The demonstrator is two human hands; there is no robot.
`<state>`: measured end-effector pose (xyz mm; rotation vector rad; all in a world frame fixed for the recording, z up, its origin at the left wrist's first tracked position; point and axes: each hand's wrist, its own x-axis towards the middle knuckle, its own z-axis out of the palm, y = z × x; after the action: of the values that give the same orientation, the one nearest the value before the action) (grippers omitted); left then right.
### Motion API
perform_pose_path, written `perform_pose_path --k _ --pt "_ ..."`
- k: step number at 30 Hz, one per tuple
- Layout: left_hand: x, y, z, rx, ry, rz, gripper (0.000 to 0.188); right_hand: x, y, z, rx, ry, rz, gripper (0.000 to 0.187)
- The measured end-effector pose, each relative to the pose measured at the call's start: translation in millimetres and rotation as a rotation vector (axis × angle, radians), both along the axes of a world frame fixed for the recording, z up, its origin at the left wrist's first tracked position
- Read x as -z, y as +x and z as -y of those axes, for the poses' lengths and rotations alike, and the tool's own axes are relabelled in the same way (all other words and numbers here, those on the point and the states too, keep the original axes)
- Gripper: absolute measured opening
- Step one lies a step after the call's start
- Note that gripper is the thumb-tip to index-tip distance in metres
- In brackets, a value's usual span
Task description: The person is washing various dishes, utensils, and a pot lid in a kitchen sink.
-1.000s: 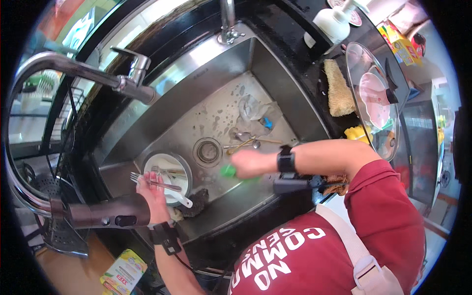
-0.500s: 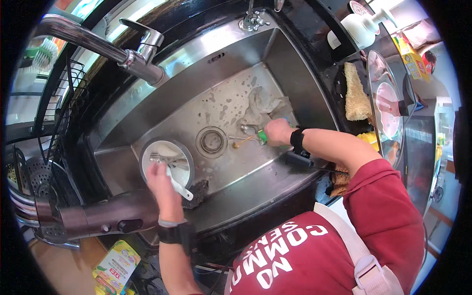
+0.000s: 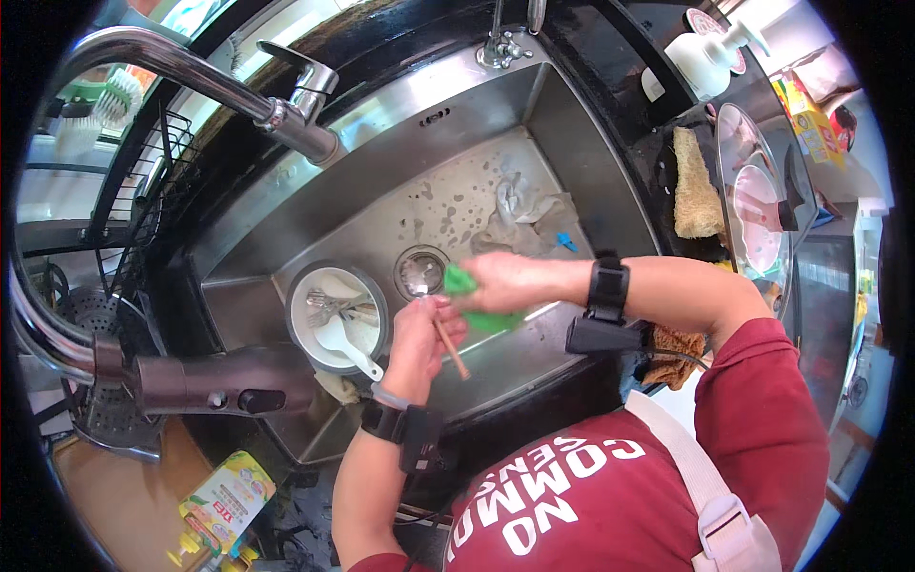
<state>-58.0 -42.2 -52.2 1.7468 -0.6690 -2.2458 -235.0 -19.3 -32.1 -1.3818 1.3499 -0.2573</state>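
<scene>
My left hand (image 3: 419, 334) is closed around a spoon (image 3: 452, 351) with a slim brown handle. Its shiny bowl seems to lie over the drain. Close beside it, my right hand (image 3: 510, 283) grips a green cloth (image 3: 491, 320), smeared by motion, at the spoon. Left of the hands, a round white-lined bowl (image 3: 297, 329) sits in the sink. Several metal forks (image 3: 326, 303) and a white spoon (image 3: 343, 345) rest in it, the spoon's handle crossing the rim. A crumpled greyish wet cloth (image 3: 519, 224) lies beyond my right hand, a small blue piece (image 3: 566, 242) beside it.
The steel sink (image 3: 315, 219) has a round drain (image 3: 422, 253) in its floor. A chrome faucet (image 3: 305, 133) rises at the back left; its dark spray head (image 3: 224, 386) hangs over the left edge. A loofah (image 3: 697, 186) and a white pump bottle (image 3: 694, 65) stand at right.
My left hand has left the bowl and moved right to the spoon. My right hand has come left from the crumpled cloth with the green cloth, and both hands now meet near the drain.
</scene>
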Motion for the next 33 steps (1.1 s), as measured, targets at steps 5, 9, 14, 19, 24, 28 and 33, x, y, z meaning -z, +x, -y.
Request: perform_pose_path --k 5,9,14,19,24,28,33 --pt "-14.1 -4.2 -9.3 0.314 0.010 0.034 0.016 32.9 12.3 4.9 0.190 -0.357 0.050 0.043" --pt "-23.3 -14.3 -24.7 0.193 -0.090 0.039 0.018 53.1 25.2 8.8 0.138 -0.431 0.140 0.035" --pt "-27.0 -16.1 -20.5 0.081 -0.232 0.020 0.009 45.0 43.4 15.2 0.545 -0.506 0.055 0.030" --pt "-33.3 -2.6 -13.1 0.185 -0.194 0.019 0.007 36.9 48.4 6.7 0.423 -0.415 0.140 0.030" --pt "-34.7 -6.6 -8.7 0.236 -0.238 0.018 0.010 43.7 2.9 27.6 0.008 -0.872 -0.108 0.027" --pt "-37.4 -1.0 0.7 0.238 -0.331 0.068 0.020 27.4 -34.3 56.7 0.221 -0.698 -0.381 0.023" --pt "-22.0 -1.2 4.5 0.284 -0.489 0.212 0.021 -0.7 -34.2 51.0 0.412 -0.593 -0.004 0.032"
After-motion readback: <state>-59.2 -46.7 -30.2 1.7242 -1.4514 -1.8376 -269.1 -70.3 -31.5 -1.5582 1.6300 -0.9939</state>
